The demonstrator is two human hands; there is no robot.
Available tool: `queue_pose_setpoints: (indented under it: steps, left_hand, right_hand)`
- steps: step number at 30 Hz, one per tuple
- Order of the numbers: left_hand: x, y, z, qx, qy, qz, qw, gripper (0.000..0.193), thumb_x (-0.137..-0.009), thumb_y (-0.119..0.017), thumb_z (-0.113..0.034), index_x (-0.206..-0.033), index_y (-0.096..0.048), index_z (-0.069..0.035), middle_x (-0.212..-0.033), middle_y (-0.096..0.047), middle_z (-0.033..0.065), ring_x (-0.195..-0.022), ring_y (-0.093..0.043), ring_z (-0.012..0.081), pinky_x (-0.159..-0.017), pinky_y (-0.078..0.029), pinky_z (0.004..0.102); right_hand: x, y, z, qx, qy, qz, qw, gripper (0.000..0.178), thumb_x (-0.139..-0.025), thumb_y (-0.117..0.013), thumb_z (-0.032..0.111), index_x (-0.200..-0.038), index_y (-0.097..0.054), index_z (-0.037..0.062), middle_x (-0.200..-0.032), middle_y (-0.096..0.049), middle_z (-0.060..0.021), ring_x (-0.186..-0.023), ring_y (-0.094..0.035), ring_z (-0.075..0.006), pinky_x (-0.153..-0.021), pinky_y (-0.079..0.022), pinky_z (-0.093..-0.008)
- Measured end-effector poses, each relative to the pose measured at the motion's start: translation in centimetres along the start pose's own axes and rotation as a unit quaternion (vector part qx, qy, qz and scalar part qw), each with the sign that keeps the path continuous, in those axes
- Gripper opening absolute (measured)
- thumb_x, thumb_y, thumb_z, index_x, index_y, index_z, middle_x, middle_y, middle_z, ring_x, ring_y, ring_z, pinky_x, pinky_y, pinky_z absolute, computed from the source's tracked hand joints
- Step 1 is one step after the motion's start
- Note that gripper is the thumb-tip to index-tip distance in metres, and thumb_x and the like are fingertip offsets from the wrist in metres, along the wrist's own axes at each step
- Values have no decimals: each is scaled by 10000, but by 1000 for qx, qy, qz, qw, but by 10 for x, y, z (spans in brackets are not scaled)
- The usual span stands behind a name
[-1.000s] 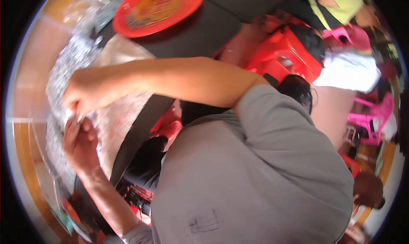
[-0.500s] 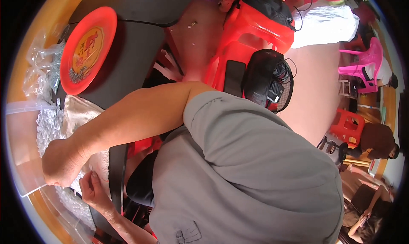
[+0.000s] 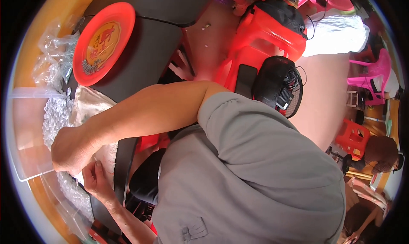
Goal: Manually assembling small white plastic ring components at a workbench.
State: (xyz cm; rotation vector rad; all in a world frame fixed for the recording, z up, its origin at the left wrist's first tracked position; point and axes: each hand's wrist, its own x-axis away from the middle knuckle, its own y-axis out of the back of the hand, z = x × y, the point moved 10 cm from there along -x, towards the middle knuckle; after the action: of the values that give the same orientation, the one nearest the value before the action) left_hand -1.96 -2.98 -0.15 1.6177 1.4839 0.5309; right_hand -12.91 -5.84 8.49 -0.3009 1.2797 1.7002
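Observation:
My right hand [image 3: 72,149] is curled closed above the clear plastic pieces, its fingertips turned down and out of sight. Just below it, my left hand [image 3: 99,181] pinches thumb and forefinger together; what is between them is too small to name. Under both hands lies a whitish cloth [image 3: 91,103] on the dark table [image 3: 142,52]. A heap of small clear plastic pieces [image 3: 55,116] sits in a clear plastic tub [image 3: 26,137] beside the right hand. More clear pieces [image 3: 76,195] lie in a transparent bag near the left hand.
Farther up the table, a red plate [image 3: 125,24] holds small grey metal pieces [image 3: 90,68]. Clear plastic bags [image 3: 49,63] lie beside it. Red stools [image 3: 275,29] carry a phone [image 3: 247,80] and a black mesh case [image 3: 272,80] with cables. A person sits at the lower right.
The whole view has shifted, so the table, plate and stools appear farther right. Both hands keep nearly the same closed postures over the cloth.

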Motion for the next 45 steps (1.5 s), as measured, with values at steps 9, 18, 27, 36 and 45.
queue_pose_setpoints:
  steps: [9,18,27,36,45]
  left_hand:
    - [-9,-2,-6,-36,-28,-20,999,101,-892,-658,-77,-875,-632,20,-795,-623,31,-735,-552,106,-674,-476,250]
    - [-3,-6,-19,129,34,-44,990,33,-827,-655,-12,-819,-623,-9,-730,-569,-20,-622,-460,52,-567,-391,204]
    - [-24,33,5,423,107,-122,891,28,-789,-626,37,-800,-617,13,-682,-546,36,-544,-463,96,-487,-355,232]
    - [-44,15,-10,546,88,-83,829,73,-777,-649,83,-830,-631,37,-763,-661,130,-560,-573,161,-497,-427,255]
    - [-38,33,-13,329,2,-154,932,84,-797,-717,21,-828,-640,5,-759,-643,44,-650,-594,106,-566,-459,235]
  right_hand:
    - [4,1,-1,1,-27,37,999,178,-720,-615,173,-839,-694,67,-769,-670,-124,-800,-667,-321,-659,-518,-453]
    - [7,3,-1,12,-24,40,999,180,-700,-615,173,-811,-689,51,-770,-677,-137,-793,-672,-328,-656,-519,-452]
    - [-2,-14,-23,-47,-118,38,991,131,-695,-672,168,-760,-665,55,-707,-654,-161,-722,-655,-362,-607,-493,-476]
    - [19,10,-44,-311,-191,-58,929,59,-874,-645,70,-855,-627,18,-741,-611,3,-653,-537,-47,-553,-422,-216]
    - [21,-3,-51,-327,-220,-78,916,27,-883,-627,20,-895,-651,21,-784,-630,25,-701,-572,-25,-594,-444,-175]
